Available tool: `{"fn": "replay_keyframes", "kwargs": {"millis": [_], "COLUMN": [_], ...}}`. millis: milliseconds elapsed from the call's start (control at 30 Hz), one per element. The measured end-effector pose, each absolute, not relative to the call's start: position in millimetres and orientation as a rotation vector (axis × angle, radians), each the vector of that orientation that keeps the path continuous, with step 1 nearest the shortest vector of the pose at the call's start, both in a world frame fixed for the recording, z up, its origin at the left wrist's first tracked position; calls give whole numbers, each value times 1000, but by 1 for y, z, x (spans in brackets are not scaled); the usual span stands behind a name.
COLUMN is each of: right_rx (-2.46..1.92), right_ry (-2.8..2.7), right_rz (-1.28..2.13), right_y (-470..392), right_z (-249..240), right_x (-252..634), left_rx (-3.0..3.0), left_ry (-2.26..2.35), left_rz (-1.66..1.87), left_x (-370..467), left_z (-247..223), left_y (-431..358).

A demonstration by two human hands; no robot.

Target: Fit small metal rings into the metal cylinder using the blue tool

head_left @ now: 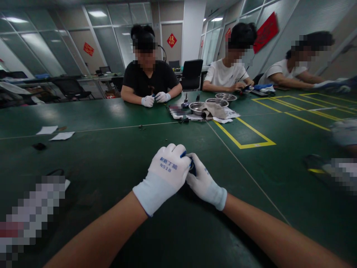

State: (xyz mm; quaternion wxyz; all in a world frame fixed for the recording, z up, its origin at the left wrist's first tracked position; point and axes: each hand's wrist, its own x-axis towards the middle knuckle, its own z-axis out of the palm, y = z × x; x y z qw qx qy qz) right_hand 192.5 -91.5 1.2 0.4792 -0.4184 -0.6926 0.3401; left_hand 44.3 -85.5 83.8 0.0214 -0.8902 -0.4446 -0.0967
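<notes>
Both of my hands wear white gloves with blue on the palm side and meet over the green table (111, 163). My left hand (170, 167) is closed, its back turned up and its fingers curled away from me. Against it, my right hand (202, 180) is closed too, thumb and fingers pressed in toward the left. Between them shows a small dark object (192, 168), mostly covered by the gloves, so its kind cannot be made out. Both hands appear to grip it.
Metal bowls (197, 108) with a grey cloth (214, 110) and papers stand at the far middle. Paper slips (62, 136) and a dark scrap (39, 146) lie left. Yellow tape (256, 145) marks the right. Three people sit opposite; a blurred gloved hand (345, 132) is at right.
</notes>
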Motion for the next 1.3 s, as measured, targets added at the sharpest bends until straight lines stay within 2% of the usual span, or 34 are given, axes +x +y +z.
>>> {"fn": "replay_keyframes", "kwargs": {"millis": [200, 467, 667, 733, 867, 967, 1300], "right_rx": [-1029, -1055, -1112, -1133, -1149, -1144, -1133], "right_ry": [-1737, -1778, -1766, -1741, -1748, -1787, -1754], "right_rz": [830, 769, 719, 720, 736, 756, 841], "right_y": [-98, -100, -99, -99, -99, -98, -96], "right_z": [7, 7, 2, 1, 2, 4, 3], "right_x": [194, 195, 198, 197, 194, 194, 196], "left_rx": [-2828, -3061, -3165, -3174, -2813, -2951, -3168], "left_ry": [-1906, -2561, -2374, -2229, -2004, -1853, -1772], "left_rz": [-728, -1039, -1111, -1026, -539, -273, -284], "left_x": [43, 46, 40, 26, -7, -25, -42], "left_z": [83, 73, 77, 78, 66, 53, 39], "left_y": [-78, -65, -55, -46, -26, -16, -2]}}
